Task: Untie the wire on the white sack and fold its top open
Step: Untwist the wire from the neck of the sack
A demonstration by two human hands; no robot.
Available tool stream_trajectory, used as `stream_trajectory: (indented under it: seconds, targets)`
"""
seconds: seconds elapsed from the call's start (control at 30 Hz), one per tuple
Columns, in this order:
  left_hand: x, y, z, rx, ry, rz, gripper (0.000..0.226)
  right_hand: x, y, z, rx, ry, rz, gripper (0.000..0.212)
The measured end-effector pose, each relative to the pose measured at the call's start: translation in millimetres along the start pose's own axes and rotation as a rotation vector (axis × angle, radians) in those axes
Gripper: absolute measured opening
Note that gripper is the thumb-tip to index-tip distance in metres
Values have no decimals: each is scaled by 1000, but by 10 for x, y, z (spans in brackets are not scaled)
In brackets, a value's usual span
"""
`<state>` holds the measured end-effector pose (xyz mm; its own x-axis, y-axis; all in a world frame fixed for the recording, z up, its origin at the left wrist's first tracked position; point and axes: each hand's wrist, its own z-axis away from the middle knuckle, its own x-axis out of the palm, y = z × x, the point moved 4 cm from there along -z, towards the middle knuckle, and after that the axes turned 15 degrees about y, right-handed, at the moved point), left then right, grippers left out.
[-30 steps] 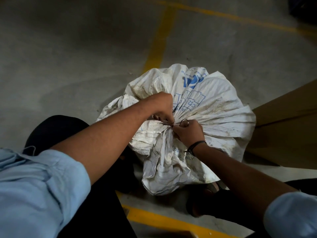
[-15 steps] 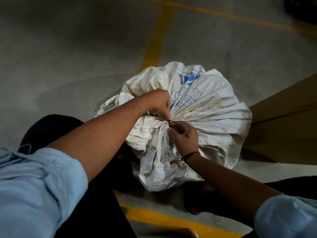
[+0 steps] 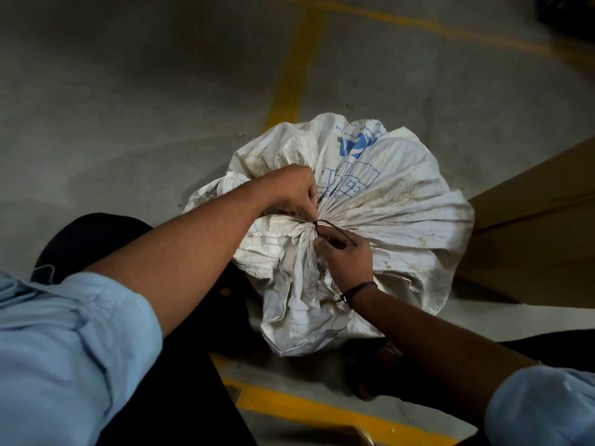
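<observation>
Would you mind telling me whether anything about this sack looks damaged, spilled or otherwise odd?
Nothing spilled or visibly torn. The white sack is grimy with brownish stains, and its neck remains bunched under the dark wire, which both hands are working on.

sacks: 1, white sack (image 3: 396, 201)
wires: 1, wire (image 3: 335, 230)
hands: 2, left hand (image 3: 291, 189), right hand (image 3: 346, 259)
wristbands: 1, wristband (image 3: 357, 289)
cardboard sheets: 1, cardboard (image 3: 534, 230)

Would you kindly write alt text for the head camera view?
Two bare hands work a dark wire at the gathered neck of a white sack on a concrete floor: left hand pinching the neck, right hand holding the wire.
</observation>
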<state>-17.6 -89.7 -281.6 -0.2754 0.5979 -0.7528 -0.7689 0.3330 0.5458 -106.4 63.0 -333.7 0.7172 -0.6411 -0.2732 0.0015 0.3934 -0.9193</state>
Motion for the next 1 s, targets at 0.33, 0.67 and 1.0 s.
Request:
stream_trajectory:
  seconds: [0.33, 0.67, 1.0]
  targets:
    - [-11, -4, 12, 15, 0, 18, 6, 6, 7, -18, -39, 38, 60, 21]
    - [3, -32, -2, 17, 5, 14, 11, 27, 22, -3, -52, -20, 105, 22]
    - [52, -23, -25, 22, 21, -20, 14, 62, -62, -151, 31, -172, 179, 20]
